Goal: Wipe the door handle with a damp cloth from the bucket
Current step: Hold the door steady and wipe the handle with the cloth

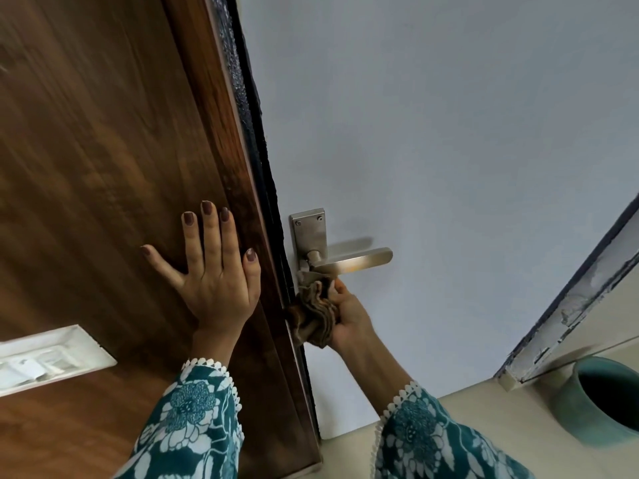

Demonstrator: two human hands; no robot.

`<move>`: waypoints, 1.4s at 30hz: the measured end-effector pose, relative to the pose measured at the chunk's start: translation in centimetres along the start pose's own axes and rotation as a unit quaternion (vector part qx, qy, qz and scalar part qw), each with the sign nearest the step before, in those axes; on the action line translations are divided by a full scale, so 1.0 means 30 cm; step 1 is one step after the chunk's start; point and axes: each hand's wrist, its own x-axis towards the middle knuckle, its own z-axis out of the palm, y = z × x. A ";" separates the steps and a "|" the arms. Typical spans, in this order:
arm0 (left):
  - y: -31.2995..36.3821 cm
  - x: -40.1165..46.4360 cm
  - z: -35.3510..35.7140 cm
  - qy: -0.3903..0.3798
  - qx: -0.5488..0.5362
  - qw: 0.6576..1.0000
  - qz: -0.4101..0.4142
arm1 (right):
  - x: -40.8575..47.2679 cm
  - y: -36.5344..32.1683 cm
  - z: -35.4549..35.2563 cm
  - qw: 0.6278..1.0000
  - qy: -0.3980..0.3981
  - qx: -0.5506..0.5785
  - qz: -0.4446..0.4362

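A brushed-metal lever door handle (pixel 359 259) on a rectangular back plate sticks out from the edge of the brown wooden door (pixel 103 167). My right hand (pixel 349 314) is shut on a bunched brown striped cloth (pixel 316 312), which presses against the base of the lever and the lower part of the plate. My left hand (pixel 211 267) lies flat on the door face, fingers spread, just left of the door's edge. A teal bucket (pixel 601 399) stands on the floor at the lower right.
A pale grey wall (pixel 449 133) fills the background behind the handle. A worn door frame (pixel 570 312) runs diagonally at the right, above the bucket. A white plastic fitting (pixel 45 357) is set in the door at the lower left. The floor is beige tile.
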 end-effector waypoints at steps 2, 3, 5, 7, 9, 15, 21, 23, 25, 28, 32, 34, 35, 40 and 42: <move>-0.001 -0.001 0.002 0.001 -0.001 1.000 -0.003 | 0.004 -0.069 -0.033 1.000 0.003 0.027 -0.005; 0.000 -0.002 0.003 0.002 0.000 1.000 -0.003 | -0.001 -0.095 -0.045 0.999 0.001 0.043 -0.002; 0.001 -0.002 0.004 0.002 0.005 1.000 0.000 | -0.011 -0.107 -0.047 0.998 -0.014 0.054 0.008; 0.001 -0.001 0.004 0.000 0.008 1.000 0.001 | -0.008 -0.072 -0.023 0.998 -0.018 0.051 0.013; 0.001 -0.001 0.004 0.001 0.007 1.000 0.001 | -0.015 -0.024 0.008 0.999 -0.003 0.045 0.024; 0.001 0.001 0.000 0.000 0.011 1.000 0.003 | -0.071 -0.047 -0.014 0.999 -0.004 -0.036 -0.017; 0.006 0.005 -0.004 -0.005 0.002 1.000 -0.006 | -0.141 -0.178 -0.151 0.884 0.166 -0.296 -0.321; 0.005 0.004 -0.005 -0.003 0.000 1.000 -0.007 | -0.142 -0.206 -0.161 0.788 0.191 -0.408 -0.420; 0.003 0.004 -0.005 -0.001 0.002 1.000 -0.005 | -0.125 -0.220 -0.142 0.723 0.175 -0.462 -0.483; 0.000 0.000 -0.002 0.002 0.006 1.000 0.001 | -0.085 -0.209 -0.123 0.685 0.165 -0.484 -0.518; 0.002 -0.001 0.003 0.007 0.010 1.000 0.003 | -0.053 -0.171 -0.118 0.667 0.176 -0.484 -0.539; 0.003 0.000 0.002 0.009 0.013 1.000 0.002 | -0.045 -0.135 -0.105 0.652 0.159 -0.493 -0.553; 0.004 0.001 0.000 0.008 0.014 1.000 0.002 | -0.047 -0.116 -0.096 0.652 0.146 -0.495 -0.555; 0.001 -0.003 -0.002 0.015 0.019 1.000 0.009 | -0.068 -0.120 -0.104 0.618 0.092 -0.539 -0.565; 0.001 -0.003 -0.004 0.014 0.016 1.000 0.008 | -0.069 -0.172 -0.123 0.619 0.131 -0.535 -0.560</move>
